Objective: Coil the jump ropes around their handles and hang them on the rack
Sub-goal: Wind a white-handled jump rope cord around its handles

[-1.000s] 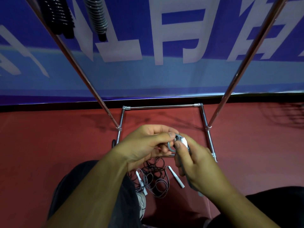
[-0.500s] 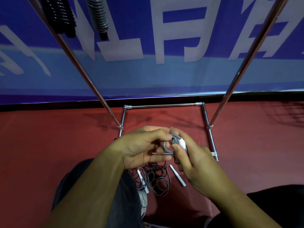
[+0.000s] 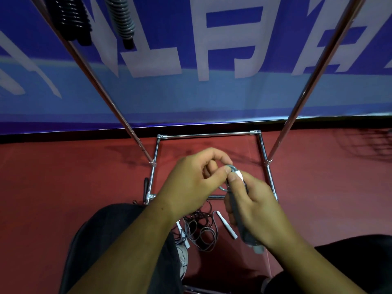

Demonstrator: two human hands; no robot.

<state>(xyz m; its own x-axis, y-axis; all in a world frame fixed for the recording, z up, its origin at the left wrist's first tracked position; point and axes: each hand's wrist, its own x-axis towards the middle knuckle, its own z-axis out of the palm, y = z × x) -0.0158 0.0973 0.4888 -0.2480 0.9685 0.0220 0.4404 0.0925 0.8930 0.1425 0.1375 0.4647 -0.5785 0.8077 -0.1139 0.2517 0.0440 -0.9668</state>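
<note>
Here, your right hand (image 3: 257, 209) grips the wound grey jump rope (image 3: 247, 237), fingers curled round bundle, over chrome rack (image 3: 207, 135) base. Your left hand (image 3: 191, 183) pinches grey rope loop (image 3: 232, 167) at bundle's top, thumb and forefinger closed on it. Loose dark jump rope (image 3: 201, 229), white handles, lies tangled on red floor (image 3: 63, 177) between your knees. Black coil (image 3: 72, 20) and grey coil (image 3: 123, 22) hang upper left.

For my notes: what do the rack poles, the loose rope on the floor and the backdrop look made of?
Rack poles: polished, chrome-like metal tube, judging by bright streaked highlights. Loose rope: thin dark cord, probably plastic or coated, lying in springy loops; its white handles look like smooth plastic. Backdrop: matte printed banner, vinyl or fabric, cannot tell which.
</note>
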